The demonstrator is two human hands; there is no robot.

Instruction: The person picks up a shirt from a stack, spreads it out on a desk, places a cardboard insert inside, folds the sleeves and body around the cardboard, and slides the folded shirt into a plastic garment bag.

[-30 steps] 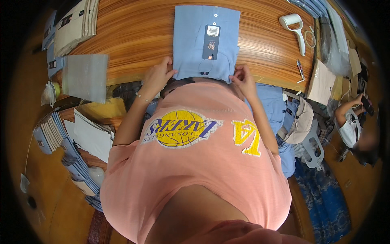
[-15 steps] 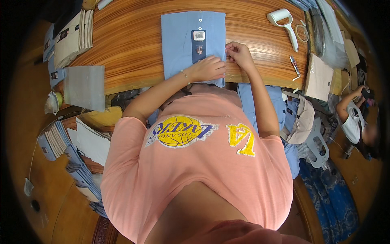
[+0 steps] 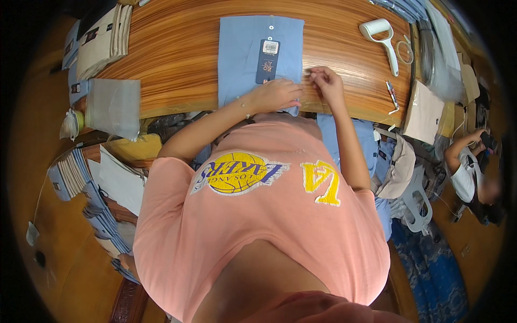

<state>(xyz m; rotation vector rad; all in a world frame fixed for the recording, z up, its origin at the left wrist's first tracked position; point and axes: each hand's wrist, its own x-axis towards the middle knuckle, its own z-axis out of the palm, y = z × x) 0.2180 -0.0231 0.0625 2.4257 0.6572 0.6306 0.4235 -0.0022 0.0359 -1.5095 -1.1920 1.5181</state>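
A folded light-blue shirt [image 3: 237, 54] lies on the wooden table in front of me, its buttons and a dark tag [image 3: 267, 62] with a white label facing up. My left hand [image 3: 276, 93] lies across the shirt's near part with its fingers stretched out flat, covering the lower end of the tag. Just off the shirt's right edge, my right hand [image 3: 327, 84] is raised a little, thumb and fingertips pinched together. Anything between those fingertips is too small to make out.
A white lint roller [image 3: 381, 35], a tape ring [image 3: 404, 52] and a small pen-like tool [image 3: 392, 97] lie at the right. Folded beige shirts [image 3: 105, 43] and clear plastic bags [image 3: 113, 107] are at the left. Another person [image 3: 467, 167] sits at far right.
My right hand has moved right, away from the shirt's edge it was touching. My left hand stays on the shirt, its fingers a little straighter. The whole view has shifted slightly.
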